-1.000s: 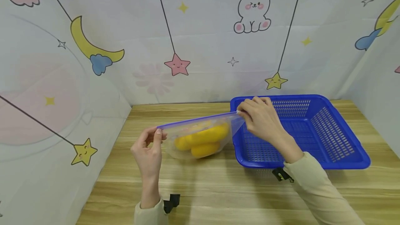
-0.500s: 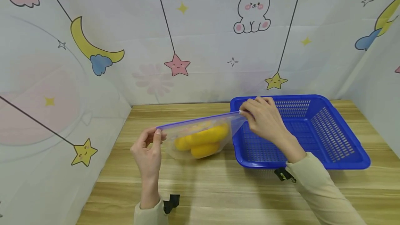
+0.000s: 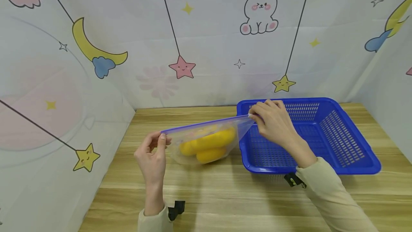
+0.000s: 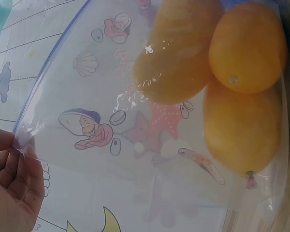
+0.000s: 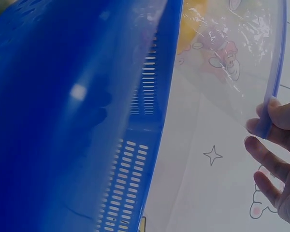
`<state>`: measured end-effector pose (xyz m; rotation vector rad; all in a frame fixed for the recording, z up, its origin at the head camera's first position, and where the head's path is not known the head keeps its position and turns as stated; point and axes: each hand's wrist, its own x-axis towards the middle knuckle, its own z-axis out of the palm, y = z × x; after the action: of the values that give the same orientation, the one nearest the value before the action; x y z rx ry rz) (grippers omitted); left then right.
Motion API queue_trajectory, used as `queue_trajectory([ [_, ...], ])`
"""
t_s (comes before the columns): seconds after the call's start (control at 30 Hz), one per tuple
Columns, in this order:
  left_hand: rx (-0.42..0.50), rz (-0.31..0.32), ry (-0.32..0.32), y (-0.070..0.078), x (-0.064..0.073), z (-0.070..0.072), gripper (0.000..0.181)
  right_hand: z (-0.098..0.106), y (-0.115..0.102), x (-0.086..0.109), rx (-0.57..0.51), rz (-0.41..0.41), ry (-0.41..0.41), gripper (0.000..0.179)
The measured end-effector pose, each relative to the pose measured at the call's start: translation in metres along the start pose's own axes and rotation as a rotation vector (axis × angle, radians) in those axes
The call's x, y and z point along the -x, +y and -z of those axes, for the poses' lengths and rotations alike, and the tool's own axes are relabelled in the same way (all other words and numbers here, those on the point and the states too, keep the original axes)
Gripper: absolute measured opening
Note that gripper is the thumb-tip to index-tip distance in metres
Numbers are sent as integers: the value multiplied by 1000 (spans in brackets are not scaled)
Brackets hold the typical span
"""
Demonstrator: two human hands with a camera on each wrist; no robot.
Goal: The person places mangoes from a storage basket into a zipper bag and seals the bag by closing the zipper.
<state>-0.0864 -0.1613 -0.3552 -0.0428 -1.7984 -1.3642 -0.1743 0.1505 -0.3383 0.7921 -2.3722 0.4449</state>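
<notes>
A clear zip bag (image 3: 243, 129) with a purple-blue zip strip (image 3: 206, 122) is stretched between both hands, the strip rising to the right. Inside lie yellow, mango-like fruits (image 3: 209, 140), low in the bag. My left hand (image 3: 153, 156) pinches the strip's left end, thumb on the near side. At the other end, my right hand (image 3: 273, 122) pinches the strip between thumb and index finger, the other fingers loosely bent in the right wrist view. Sea-themed drawings (image 4: 87, 128) are printed on the bag in the left wrist view. Its right corner overlaps the basket's left rim.
A blue plastic basket (image 3: 246, 162) with slotted walls stands on the wooden table (image 3: 219, 196) at the right, under my right forearm. Behind and at the sides hangs a white cloth (image 3: 212, 46) with cartoon prints. Black clips (image 3: 176, 208) sit at both sleeves.
My right hand has shifted slightly to the right along the line of the zip strip. The left hand and the fruits have stayed almost still.
</notes>
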Motion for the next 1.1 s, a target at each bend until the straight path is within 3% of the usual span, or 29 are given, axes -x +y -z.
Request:
queue_trajectory([
  [0.8, -3, 3, 3, 0, 0, 0, 11, 4, 5, 2, -3, -26, -22, 5],
  [1.1, 29, -9, -11, -1, 1, -1, 11, 9, 1, 3, -6, -98, -121, 8],
])
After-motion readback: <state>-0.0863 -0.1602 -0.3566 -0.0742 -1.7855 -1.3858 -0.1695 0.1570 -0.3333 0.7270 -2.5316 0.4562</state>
